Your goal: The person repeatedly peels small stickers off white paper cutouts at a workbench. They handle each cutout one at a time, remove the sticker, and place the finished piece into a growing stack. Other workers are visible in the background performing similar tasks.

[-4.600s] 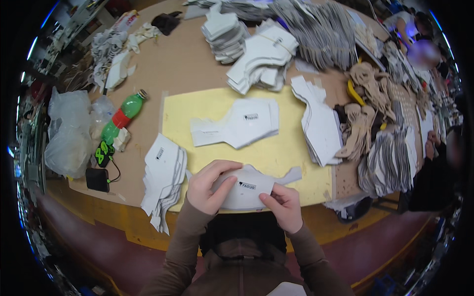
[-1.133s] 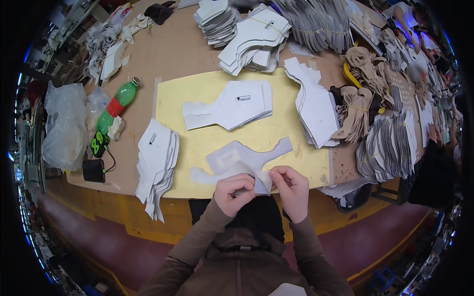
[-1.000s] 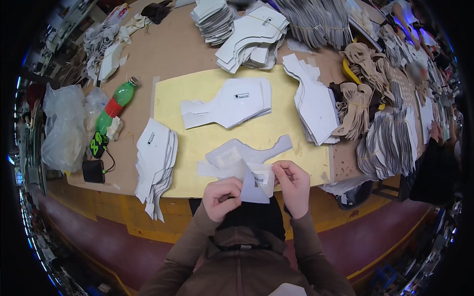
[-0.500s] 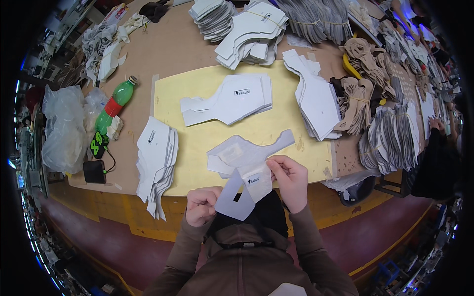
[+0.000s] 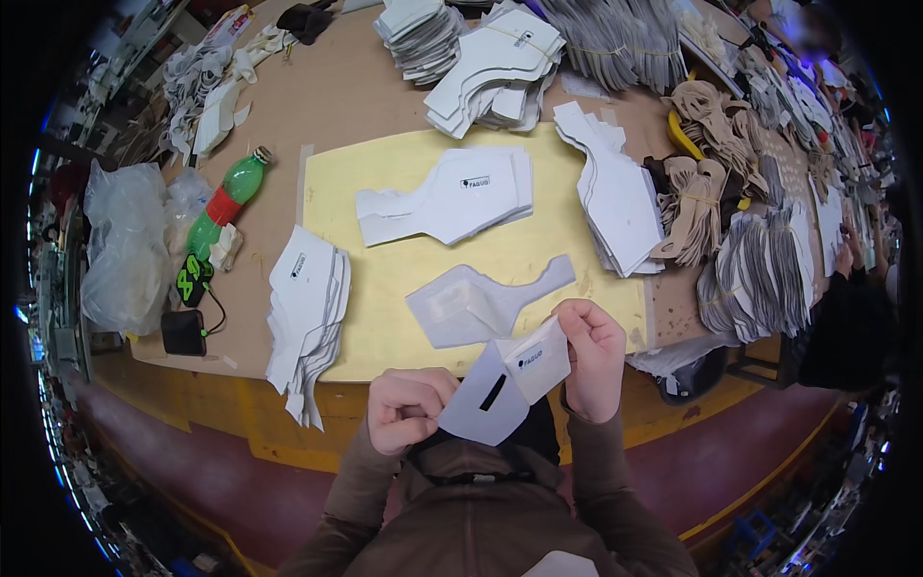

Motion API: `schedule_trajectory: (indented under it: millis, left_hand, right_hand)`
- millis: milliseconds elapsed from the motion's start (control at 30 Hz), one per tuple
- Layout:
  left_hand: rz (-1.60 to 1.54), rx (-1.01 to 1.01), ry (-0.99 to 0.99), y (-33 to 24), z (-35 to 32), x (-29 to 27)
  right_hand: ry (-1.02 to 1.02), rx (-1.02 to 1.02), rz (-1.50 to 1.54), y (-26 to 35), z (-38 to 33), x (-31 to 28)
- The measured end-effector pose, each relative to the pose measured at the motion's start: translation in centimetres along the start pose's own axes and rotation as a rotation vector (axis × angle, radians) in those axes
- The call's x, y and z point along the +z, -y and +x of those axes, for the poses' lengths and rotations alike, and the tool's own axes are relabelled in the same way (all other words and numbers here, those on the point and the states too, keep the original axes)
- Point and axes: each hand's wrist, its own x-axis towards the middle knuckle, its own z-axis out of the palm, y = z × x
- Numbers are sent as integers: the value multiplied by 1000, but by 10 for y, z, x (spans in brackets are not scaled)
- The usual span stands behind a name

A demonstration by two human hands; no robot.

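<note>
My left hand (image 5: 409, 412) pinches the left corner of a pale grey slotted sheet (image 5: 468, 412) in front of the table edge. My right hand (image 5: 596, 356) pinches the upper right edge of a white cut piece with a small dark print (image 5: 545, 363). The two overlap along a slanting line; whether they are joined I cannot tell. Just beyond them a single grey-white curved cut piece (image 5: 452, 306) lies on the yellow sheet (image 5: 385, 288). Farther off lies a stack of white printed pieces (image 5: 447, 197).
More white stacks lie at left (image 5: 306, 308) and right (image 5: 615, 202). Banded bundles (image 5: 481, 77) stand at the back, beige straps (image 5: 692, 197) and grey bundles (image 5: 755, 274) at right. A green bottle (image 5: 238, 183), plastic bag (image 5: 123, 250) and black device (image 5: 183, 333) occupy the left.
Both hands have moved right with the slotted sheet and the printed piece. The held pieces have shifted away from the curved piece on the table, and more of the slot shows.
</note>
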Motion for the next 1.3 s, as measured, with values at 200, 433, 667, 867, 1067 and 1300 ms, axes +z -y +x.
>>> schedule_trajectory:
  millis: [200,433,667,867,1067,1300]
  left_hand:
    - [-67,55,-12,9,3,0]
    - [220,-3,-174,12,7,-49]
    - [960,137,-481,15,29,-11]
    - [842,194,-251,19,55,51]
    - [786,120,-296,18,61,50]
    - [960,161,-187,5,62,44]
  right_hand:
    - [-236,-295,-95,-10,21,-8]
    - [-221,-274,-48,2,22,-28]
    - [-39,-149,-37,-13,14,-9]
    - [34,-133,-177,-14,-4,6]
    - [145,-117,-147,-17,-8,4]
    - [245,-128,-132,-24,-5,11]
